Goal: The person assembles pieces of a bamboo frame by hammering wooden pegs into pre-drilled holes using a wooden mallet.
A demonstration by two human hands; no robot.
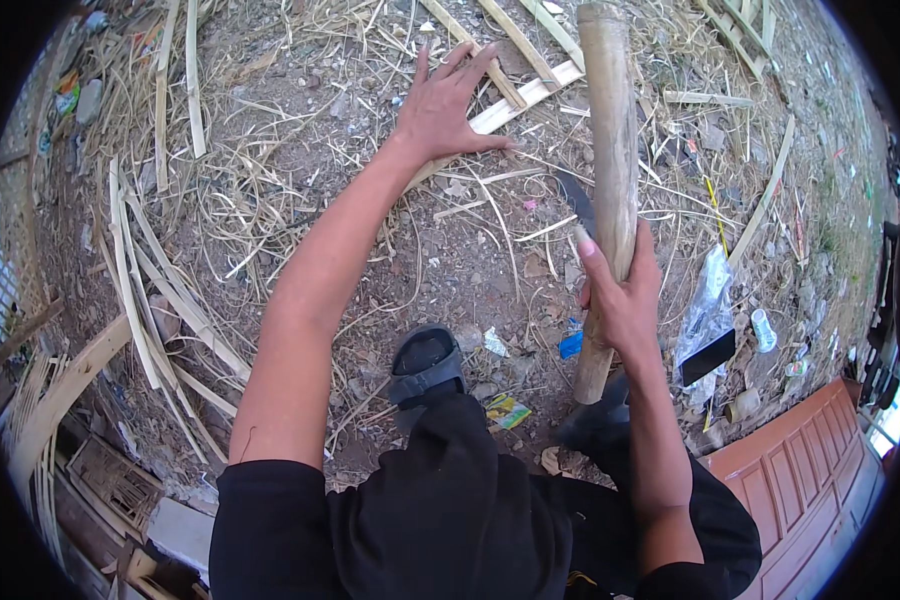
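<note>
Littered dirt ground (300, 120) calls for care: right hand (620, 300) grips the bamboo pole (610, 170) upright, while the left hand (445, 105), fingers spread and empty, should pinch one split strip (530, 95) cleanly.

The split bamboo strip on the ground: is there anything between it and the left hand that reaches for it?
Nothing visible. The left hand is spread open right at the split bamboo strip, thumb beside it, with only dirt and loose straw around. The right hand grips the bamboo pole and a dark blade, off to the side.
</note>
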